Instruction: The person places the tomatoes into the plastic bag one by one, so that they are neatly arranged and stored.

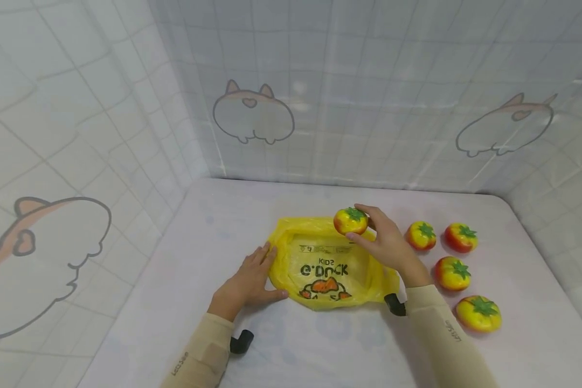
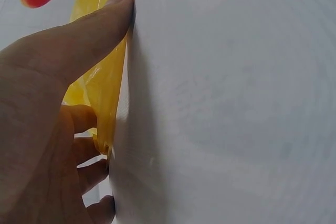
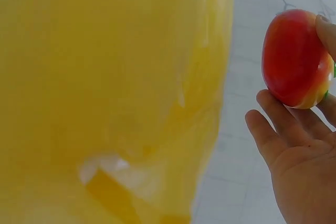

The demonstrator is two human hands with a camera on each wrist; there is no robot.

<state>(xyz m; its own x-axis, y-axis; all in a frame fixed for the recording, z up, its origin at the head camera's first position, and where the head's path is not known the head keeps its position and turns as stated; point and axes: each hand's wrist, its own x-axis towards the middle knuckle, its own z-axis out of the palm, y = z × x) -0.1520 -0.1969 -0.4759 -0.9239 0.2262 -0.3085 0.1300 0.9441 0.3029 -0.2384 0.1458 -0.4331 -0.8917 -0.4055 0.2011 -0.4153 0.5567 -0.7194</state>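
A yellow plastic bag [image 1: 330, 302] with a printed duck lies on the table, its mouth spread wide. My left hand [image 1: 252, 277] rests at the bag's left edge, the thumb and fingers spread and touching it. In the left wrist view the straight thumb [image 2: 92, 38] lies along the yellow plastic. Above the bag's far right rim, my right hand [image 1: 385, 242] holds a red-and-yellow toy tomato [image 1: 350, 222] with a green leafy top. The right wrist view shows the toy tomato [image 3: 294, 59] between thumb and fingers, apart from the bag [image 3: 115, 77].
Several more toy tomatoes stand on the table right of the bag, the nearest one [image 1: 479, 313] beside my right sleeve. White table [image 1: 213, 215] extends left of the bag. A curtain-like sheet with animal drawings [image 1: 254, 116] rises behind and at the sides.
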